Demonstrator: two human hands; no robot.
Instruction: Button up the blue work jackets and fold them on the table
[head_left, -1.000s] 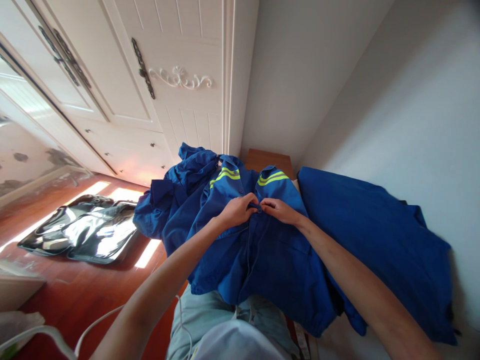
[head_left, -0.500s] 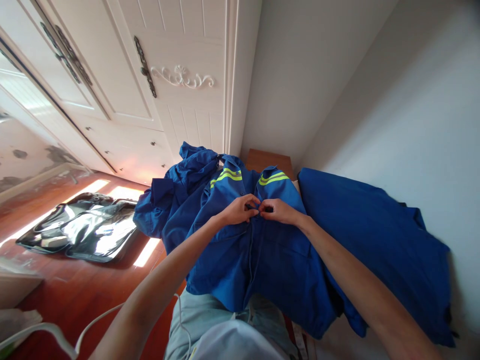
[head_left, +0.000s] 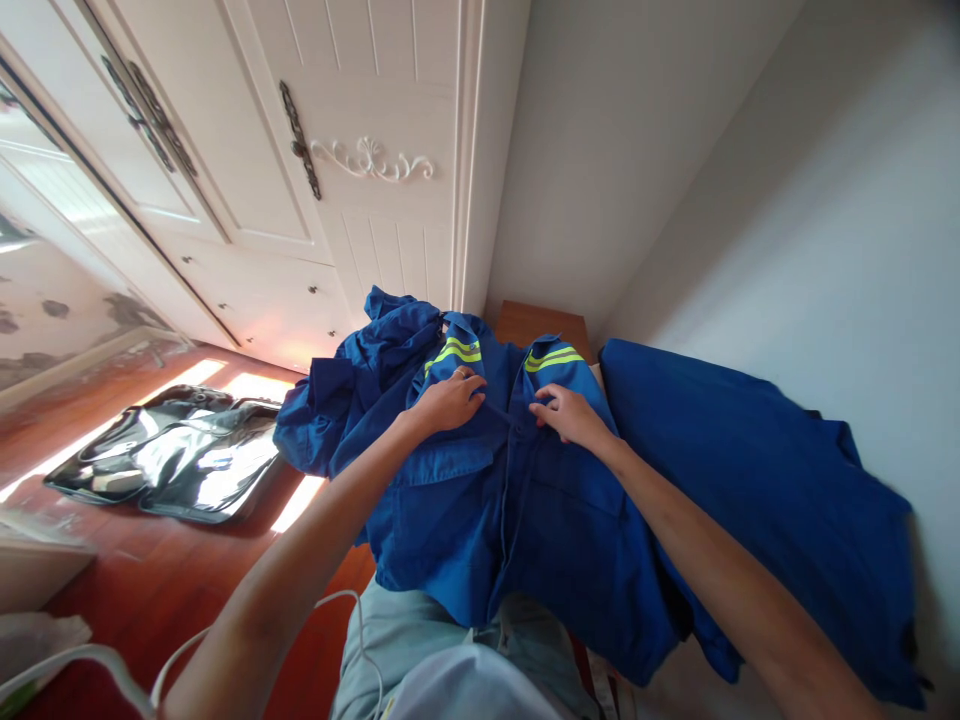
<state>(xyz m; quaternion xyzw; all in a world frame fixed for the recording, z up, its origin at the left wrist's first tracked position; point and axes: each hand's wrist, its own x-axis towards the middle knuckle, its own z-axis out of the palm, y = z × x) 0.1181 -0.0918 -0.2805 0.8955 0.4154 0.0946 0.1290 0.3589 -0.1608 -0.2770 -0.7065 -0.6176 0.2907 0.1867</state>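
Note:
A blue jacket [head_left: 450,510] with yellow-and-grey reflective stripes lies front side up before me, its lower edge over my lap. My left hand [head_left: 451,400] is on the jacket's left front just below the stripe, fingers closed on the cloth edge near the collar opening. Across the opening, my right hand [head_left: 567,412] touches the other front edge, with its fingers curled and partly apart. Between the hands the upper front lies parted, while the placket below runs together down the middle.
More crumpled blue clothing [head_left: 390,340] lies at the left and a blue cloth [head_left: 735,450] at the right. An open suitcase [head_left: 217,460] rests on the floor. Behind stands a white wardrobe [head_left: 390,220]. A white cable [head_left: 180,650] runs at lower left.
My hands were together at the middle of the front. They have moved apart, the left one farther, and the upper front now lies wider open.

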